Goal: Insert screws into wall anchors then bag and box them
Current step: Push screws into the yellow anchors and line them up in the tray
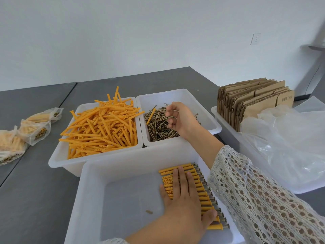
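- Filled bags point(33, 127): three clear plastic bags of yellow anchors with screws lie on the grey bench point(35, 191) at far left, near one another.
- Anchor bin point(59, 155): white plastic bin heaped with loose yellow wall anchors point(103, 127), several jutting above the rim.
- Front bin point(123, 199): white bin nearest the viewer; along its right side lies a neat row of assembled anchors point(202, 191), screw heads pointing right.
- Left hand point(182, 201): laid flat, palm down, on the row; fingers straight and slightly spread, thumb resting on the nearer end of the row. It presses rather than grips.
- Screw bin point(177, 97): white bin behind the front bin, touching the anchor bin; it holds loose brass-coloured screws point(158, 127) and one stray yellow anchor.
- Right hand point(179, 118): over the screws, fingers curled, with at least one screw seemingly pinched at the fingertips; the sleeve is white lace.
- Right bin point(215, 111): holds flattened cardboard boxes point(253, 101) standing on edge; one bears small print, too small to read. Crumpled clear plastic bags point(288, 141) lie in front.
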### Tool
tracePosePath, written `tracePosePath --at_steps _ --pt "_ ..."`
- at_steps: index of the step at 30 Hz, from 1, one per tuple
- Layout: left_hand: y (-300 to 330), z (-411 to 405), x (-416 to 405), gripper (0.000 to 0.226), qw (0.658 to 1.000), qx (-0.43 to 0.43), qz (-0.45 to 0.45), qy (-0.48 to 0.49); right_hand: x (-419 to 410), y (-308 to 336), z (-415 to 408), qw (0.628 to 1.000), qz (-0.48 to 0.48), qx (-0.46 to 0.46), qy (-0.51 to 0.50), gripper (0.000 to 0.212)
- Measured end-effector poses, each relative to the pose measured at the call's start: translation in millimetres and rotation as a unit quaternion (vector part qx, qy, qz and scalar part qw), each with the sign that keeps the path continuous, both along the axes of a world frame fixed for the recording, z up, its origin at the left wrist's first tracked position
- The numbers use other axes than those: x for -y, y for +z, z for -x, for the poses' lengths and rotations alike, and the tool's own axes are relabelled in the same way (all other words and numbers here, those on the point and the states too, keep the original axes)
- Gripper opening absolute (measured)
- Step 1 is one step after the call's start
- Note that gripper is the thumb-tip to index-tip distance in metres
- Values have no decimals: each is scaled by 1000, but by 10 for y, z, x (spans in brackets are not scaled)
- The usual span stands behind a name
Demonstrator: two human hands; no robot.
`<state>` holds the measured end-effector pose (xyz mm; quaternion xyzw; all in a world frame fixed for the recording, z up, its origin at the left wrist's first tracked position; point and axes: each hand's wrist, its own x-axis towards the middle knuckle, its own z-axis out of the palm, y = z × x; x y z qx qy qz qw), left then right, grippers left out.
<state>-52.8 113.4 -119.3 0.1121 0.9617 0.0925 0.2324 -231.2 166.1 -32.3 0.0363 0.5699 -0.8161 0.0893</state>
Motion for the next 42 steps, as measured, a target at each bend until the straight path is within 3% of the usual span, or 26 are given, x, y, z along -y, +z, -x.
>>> tracePosePath --at_steps 6,11,14,15,19,22,25,29,34,42 --pt "21 5 35 108 999 -30 11 -16 4 -1 -5 1000 -5 -1 0 30" --pt "58 -73 71 98 980 -184 15 -72 6 -5 -5 1000 -9 -3 3 30" --pt "21 -113 69 102 974 -190 50 -115 6 -8 -5 1000 -10 -6 5 30" --pt "21 -123 71 106 977 -158 60 -129 7 -8 -4 1000 -10 -6 6 30" --pt "41 -173 66 111 978 -151 81 -117 11 -10 0 1000 -14 -7 8 30" --pt "10 -157 21 95 959 -237 88 -126 12 -10 0 1000 -15 -6 9 31" --pt "-9 -176 -1 68 962 -231 92 -112 10 -10 -1 1000 -14 -5 8 31" --pt "-49 -194 33 85 949 -278 106 -103 13 -4 0 1000 -12 -3 5 30" --pt "-55 -174 56 94 965 -206 101 -125 20 1 -5 1000 -16 -3 7 31" --pt "-36 -214 25 90 974 -191 83 -93 15 15 -23 1000 -22 -2 8 30"
